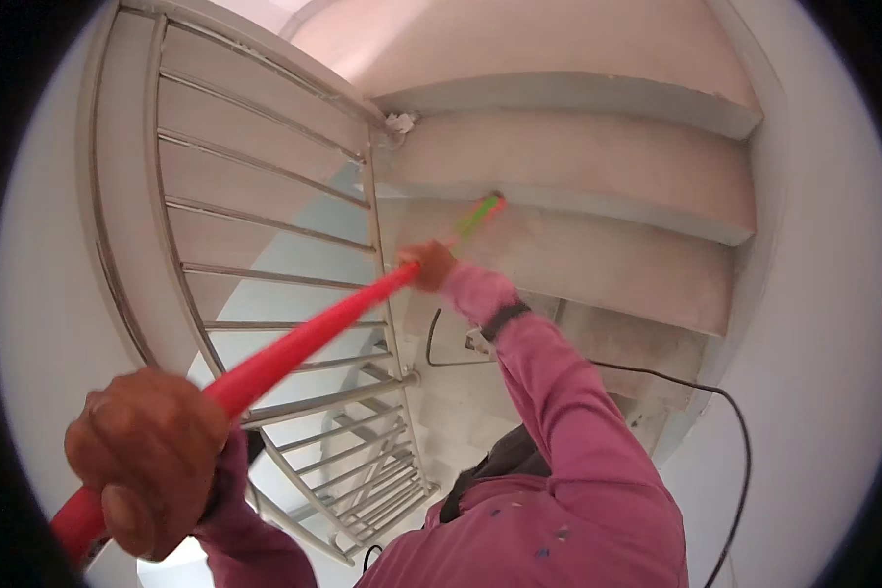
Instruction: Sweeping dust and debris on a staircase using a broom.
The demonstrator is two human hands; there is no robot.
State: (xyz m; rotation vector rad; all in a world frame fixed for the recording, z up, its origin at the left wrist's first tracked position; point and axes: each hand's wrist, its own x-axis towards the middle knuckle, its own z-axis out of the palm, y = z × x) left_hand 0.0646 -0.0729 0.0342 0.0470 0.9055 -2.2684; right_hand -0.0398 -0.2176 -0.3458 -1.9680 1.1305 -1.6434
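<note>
A long red broom handle (309,338) slants across the view from lower left toward the stairs. Close to the camera, my left hand (147,456) is wrapped round its upper part. Farther down the handle, my right hand (428,266) grips it, with a dark band on that wrist. The broom's small green and orange head (480,216) is blurred and lies at the inner edge of a step (598,250), against the riser above. My fingers are closed on the handle at both places.
Pale concrete steps (559,147) rise toward the far side. A metal railing (265,225) runs along the left, with a crumpled white scrap (400,122) by its far post. A black cable (676,377) loops at the right. A white wall (813,245) bounds the right side.
</note>
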